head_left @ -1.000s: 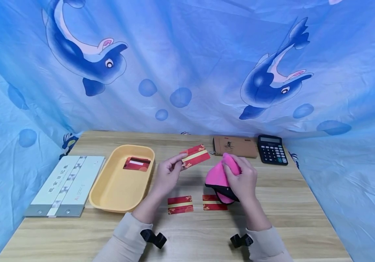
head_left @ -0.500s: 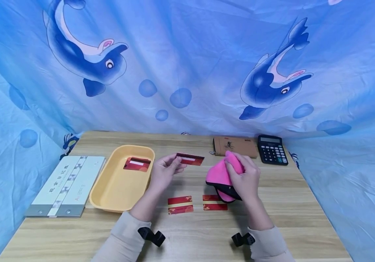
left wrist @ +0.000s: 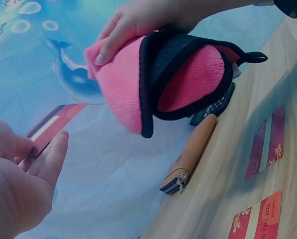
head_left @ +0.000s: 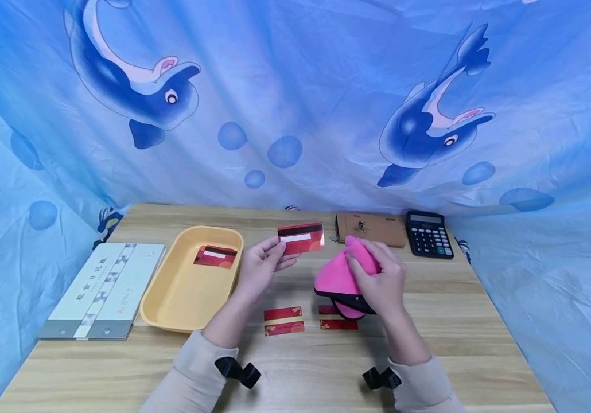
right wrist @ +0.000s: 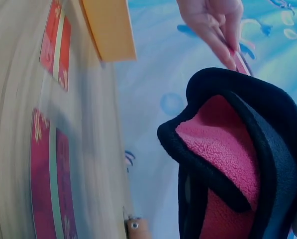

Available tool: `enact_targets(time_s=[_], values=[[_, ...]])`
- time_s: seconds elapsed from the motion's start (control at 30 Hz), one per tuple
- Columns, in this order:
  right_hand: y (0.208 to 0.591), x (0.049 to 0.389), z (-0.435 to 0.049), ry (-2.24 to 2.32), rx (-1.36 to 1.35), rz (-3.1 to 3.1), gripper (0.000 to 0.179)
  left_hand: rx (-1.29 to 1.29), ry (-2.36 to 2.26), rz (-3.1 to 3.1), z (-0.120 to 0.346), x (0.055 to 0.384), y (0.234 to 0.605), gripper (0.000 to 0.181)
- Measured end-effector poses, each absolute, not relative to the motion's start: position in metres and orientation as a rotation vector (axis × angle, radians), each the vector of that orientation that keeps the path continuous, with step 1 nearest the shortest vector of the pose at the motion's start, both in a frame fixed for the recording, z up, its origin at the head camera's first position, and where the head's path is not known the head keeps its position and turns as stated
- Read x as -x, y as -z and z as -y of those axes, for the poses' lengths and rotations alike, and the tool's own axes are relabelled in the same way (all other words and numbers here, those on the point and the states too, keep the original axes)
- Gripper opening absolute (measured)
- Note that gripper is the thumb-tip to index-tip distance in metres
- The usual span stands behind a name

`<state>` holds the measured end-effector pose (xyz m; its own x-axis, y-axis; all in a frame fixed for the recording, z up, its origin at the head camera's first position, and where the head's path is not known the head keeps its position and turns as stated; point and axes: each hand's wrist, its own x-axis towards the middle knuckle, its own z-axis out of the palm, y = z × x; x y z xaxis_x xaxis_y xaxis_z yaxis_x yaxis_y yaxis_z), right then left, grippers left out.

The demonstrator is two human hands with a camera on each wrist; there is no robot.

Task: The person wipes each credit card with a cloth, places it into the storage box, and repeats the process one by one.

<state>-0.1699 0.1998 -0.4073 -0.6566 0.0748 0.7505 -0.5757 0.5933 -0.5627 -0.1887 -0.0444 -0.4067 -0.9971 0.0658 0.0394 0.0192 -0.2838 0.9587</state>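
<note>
In the head view my left hand [head_left: 260, 268] pinches a red bank card [head_left: 302, 237] between thumb and fingers. The card's back, with a black magnetic stripe and a white strip, faces me. To the right, my right hand [head_left: 382, 275] grips a folded pink cloth [head_left: 342, 274] with black edging, held above the table. The left wrist view shows its fleecy pink side and a small black loop [left wrist: 252, 58]. Two more red cards lie on the table: one at the left [head_left: 284, 321], and another [head_left: 338, 324] partly covered by the cloth.
On the left stands a yellow tray [head_left: 147, 304] with a red card [head_left: 215, 257] inside. Left of it lies a white and grey ledger book [head_left: 104, 287]. A brown zip wallet [head_left: 373, 229] and a black calculator [head_left: 428, 235] lie at the table's back right.
My left hand has turned the card over from its gold-striped front to its back, tilting it flat midway and then up. The right hand's cloth has shifted slightly.
</note>
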Motion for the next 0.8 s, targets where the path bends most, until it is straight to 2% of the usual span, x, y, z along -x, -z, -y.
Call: enact_targets(time_s=[0.37, 0.57, 0.8], values=[[0.406, 0.169, -0.176, -1.156, -0.478, 2.057, 0.034, -0.100, -2.397, -1.973, 0.040, 0.186, 0.409, 0.037], [0.408, 0.178, -0.152, -0.965, -0.422, 2.081, 0.033, -0.217, -2.304, -2.034, 0.028, 0.185, 0.416, 0.031], [0.405, 0.172, -0.122, -0.980, -0.567, 2.121, 0.031, -0.296, -2.184, -2.191, 0.023, 0.182, 0.418, 0.033]])
